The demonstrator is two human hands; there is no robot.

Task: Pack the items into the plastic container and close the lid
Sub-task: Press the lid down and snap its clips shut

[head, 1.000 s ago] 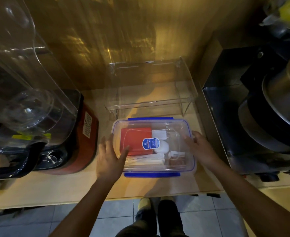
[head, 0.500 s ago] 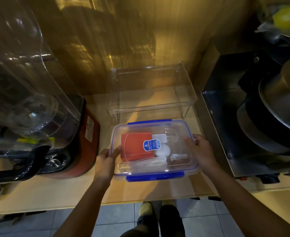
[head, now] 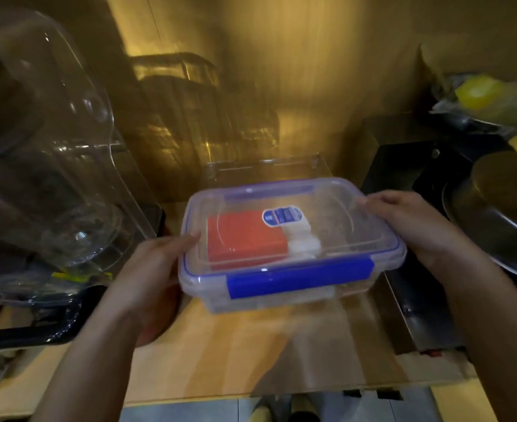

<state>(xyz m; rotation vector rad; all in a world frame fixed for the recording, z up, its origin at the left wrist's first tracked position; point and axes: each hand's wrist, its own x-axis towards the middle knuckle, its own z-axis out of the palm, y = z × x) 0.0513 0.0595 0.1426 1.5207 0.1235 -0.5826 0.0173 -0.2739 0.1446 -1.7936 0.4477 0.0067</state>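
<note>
Between the left hand (head: 147, 278) and right hand (head: 415, 226), both clamped on its ends, the plastic container (head: 290, 245) blurs. Its lid's blue sticker (head: 282, 215) is unreadable; the red item (head: 245, 242) inside is indistinct.

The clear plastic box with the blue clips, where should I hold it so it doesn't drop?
Hold the clear plastic box with blue clips by its two short ends, one hand from each side, as the left hand and right hand do here. It is wide and flat, the ends have no clips, and the long blue clip at the front stays untouched.
</note>
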